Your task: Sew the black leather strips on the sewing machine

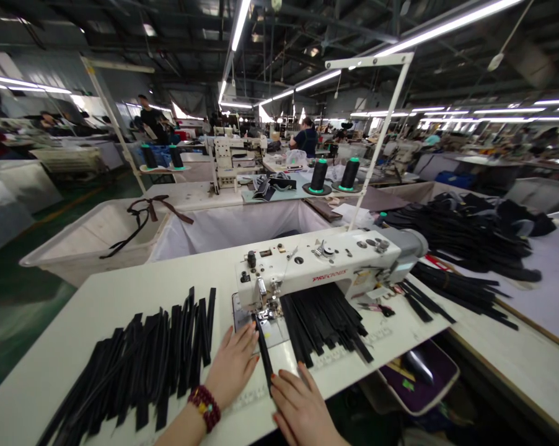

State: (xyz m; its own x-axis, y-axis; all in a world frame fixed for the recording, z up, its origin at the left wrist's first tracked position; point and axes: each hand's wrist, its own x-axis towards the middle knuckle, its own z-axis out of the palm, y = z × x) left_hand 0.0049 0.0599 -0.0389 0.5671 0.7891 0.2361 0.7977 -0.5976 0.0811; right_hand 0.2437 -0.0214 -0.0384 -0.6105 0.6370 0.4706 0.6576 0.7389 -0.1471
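Observation:
A narrow black strip (264, 356) runs from the presser foot of the white sewing machine (302, 266) toward me. Along its left side lies my left hand (235, 359), fingers stretched out flat, the tips close to the needle plate (272, 334). My right hand (300, 402) rests at the strip's near end, its fingers spread and touching or beside the edge. Many more black strips (135, 365) are laid side by side to the left. A further bunch of black strips (326, 319) sits under the machine arm. A beaded bracelet (205, 409) circles my left wrist.
Small scissors (377, 308) lie right of the machine. A cloth-lined bin (233, 223) stands behind the table. Black pieces are heaped on the right-hand table (553, 279). Below the right edge hangs a tray (423, 396). Thread cones (319, 175) and other people are farther back.

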